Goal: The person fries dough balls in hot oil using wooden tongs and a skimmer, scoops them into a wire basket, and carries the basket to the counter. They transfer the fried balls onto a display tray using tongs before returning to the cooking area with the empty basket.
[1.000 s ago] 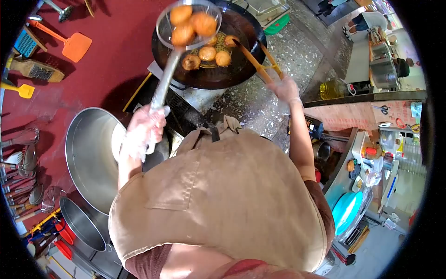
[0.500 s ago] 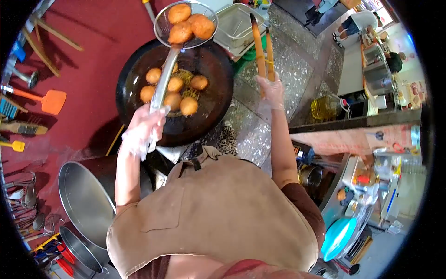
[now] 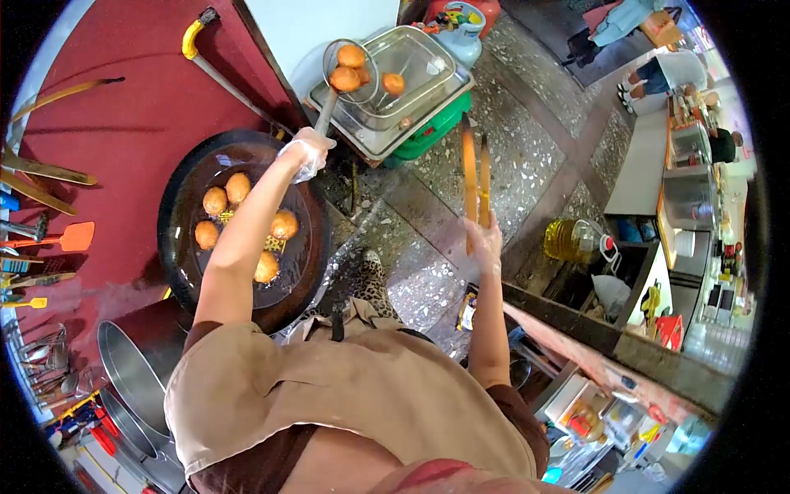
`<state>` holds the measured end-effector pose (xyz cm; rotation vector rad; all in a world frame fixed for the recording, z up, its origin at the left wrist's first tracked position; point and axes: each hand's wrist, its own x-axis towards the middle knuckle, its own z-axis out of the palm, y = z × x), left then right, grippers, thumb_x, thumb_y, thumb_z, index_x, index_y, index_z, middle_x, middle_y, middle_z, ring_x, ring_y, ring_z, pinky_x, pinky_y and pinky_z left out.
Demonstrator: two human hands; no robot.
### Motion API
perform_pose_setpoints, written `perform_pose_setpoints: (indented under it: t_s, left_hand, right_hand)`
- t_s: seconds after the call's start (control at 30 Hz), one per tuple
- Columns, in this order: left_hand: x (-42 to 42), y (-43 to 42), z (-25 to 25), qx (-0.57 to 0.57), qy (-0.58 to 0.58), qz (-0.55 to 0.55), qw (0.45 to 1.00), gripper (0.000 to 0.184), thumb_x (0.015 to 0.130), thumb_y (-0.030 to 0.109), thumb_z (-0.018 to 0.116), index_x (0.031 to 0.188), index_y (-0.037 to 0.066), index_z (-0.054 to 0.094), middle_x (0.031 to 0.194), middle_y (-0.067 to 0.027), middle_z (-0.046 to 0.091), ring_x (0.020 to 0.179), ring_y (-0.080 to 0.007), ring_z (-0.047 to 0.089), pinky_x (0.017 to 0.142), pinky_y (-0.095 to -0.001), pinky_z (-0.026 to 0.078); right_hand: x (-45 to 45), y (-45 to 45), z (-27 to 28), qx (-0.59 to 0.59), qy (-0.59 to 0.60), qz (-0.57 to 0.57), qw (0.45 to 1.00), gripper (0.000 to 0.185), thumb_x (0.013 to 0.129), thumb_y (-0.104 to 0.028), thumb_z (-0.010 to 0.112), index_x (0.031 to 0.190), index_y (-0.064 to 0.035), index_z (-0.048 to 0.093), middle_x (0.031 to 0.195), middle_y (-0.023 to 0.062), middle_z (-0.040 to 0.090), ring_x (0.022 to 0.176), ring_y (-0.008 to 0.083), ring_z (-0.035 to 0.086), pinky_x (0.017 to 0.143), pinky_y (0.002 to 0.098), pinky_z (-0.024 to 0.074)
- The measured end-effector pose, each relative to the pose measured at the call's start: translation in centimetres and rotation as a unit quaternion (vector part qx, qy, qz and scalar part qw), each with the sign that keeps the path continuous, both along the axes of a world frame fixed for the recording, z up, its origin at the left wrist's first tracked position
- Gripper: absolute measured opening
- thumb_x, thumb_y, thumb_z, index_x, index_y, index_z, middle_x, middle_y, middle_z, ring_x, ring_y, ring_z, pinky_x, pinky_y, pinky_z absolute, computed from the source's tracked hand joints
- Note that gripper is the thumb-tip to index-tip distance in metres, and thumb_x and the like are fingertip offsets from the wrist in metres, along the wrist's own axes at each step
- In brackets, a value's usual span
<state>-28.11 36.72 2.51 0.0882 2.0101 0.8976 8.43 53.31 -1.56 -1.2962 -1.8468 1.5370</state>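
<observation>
My left hand, in a clear plastic glove, grips the handle of a wire skimmer. Several browned fried dough balls rest in its mesh, held over a metal tray. A single dough ball shows beside the mesh, over the tray. Below my left forearm is a dark wok of oil, where several more dough balls float. My gloved right hand is closed around long wooden tongs with charred tips, pointing away from me above the floor.
Under the tray is a green container; a gas cylinder stands behind. An oil jug sits at right. Tall metal pots are at lower left. Utensils, including an orange spatula, hang along the red wall. People stand at the far right.
My left hand has carried the skimmer from above the wok to the tray on the right. One dough ball is now beside the mesh. My view has turned, and the tongs remain held.
</observation>
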Motion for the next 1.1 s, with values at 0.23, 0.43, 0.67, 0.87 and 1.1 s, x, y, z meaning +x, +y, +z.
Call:
perform_pose_setpoints:
  t_s: [0.23,0.43,0.67,0.87,1.1]
  left_hand:
    - [-2.1,3.6,-1.2,-0.180,0.363,-0.160,0.900,0.027,0.081,0.021,0.055,0.085,-0.004,0.062,0.085,-0.0199,0.064,0.082,-0.0306,0.064,0.069,-0.0391,0.051]
    - [-2.0,5.5,1.0,-0.173,0.420,-0.131,0.881,0.020,0.087,0.010,0.040,0.099,-0.002,0.051,0.097,-0.0242,0.061,0.093,-0.0329,0.061,0.078,-0.0409,0.050]
    - [0.9,-2.6,4.7,-0.050,0.372,-0.100,0.921,0.037,0.080,0.029,0.060,0.095,-0.003,0.049,0.094,-0.0279,0.058,0.096,-0.0401,0.055,0.081,-0.0432,0.044]
    - [9.1,-25.1,7.8,0.043,0.392,-0.017,0.919,0.040,0.081,0.029,0.062,0.106,-0.001,0.050,0.079,-0.0141,0.058,0.073,-0.0238,0.055,0.068,-0.0352,0.044]
    - [17.6,-47.4,3.7,0.005,0.327,0.162,0.931,0.025,0.080,0.024,0.064,0.084,0.004,0.050,0.059,-0.0013,0.045,0.053,-0.0099,0.044,0.048,-0.0279,0.038]
  right_hand:
    - [1.1,1.4,-2.6,-0.148,0.120,-0.060,0.980,0.046,0.071,-0.012,0.073,0.109,-0.0020,0.048,0.082,0.0010,0.056,0.066,0.0091,0.051,0.056,0.0229,0.0425]
    - [-1.8,-0.3,-0.9,-0.133,0.119,-0.025,0.984,0.050,0.074,-0.009,0.072,0.115,-0.0025,0.043,0.084,0.0010,0.054,0.068,0.0078,0.050,0.056,0.0202,0.0414]
    - [-3.3,-3.5,0.8,-0.143,0.148,0.019,0.978,0.065,0.072,-0.011,0.073,0.124,-0.0014,0.035,0.077,-0.0010,0.053,0.063,0.0061,0.049,0.053,0.0202,0.0406]
    - [-5.4,-7.8,1.9,-0.357,0.109,0.092,0.923,0.045,0.073,-0.017,0.062,0.110,-0.0001,0.043,0.083,0.0057,0.054,0.067,0.0122,0.054,0.057,0.0260,0.0469]
    - [-8.4,-21.8,4.7,-0.258,0.062,0.290,0.920,0.044,0.072,-0.012,0.061,0.112,-0.0007,0.047,0.093,0.0089,0.056,0.074,0.0131,0.054,0.069,0.0254,0.0458]
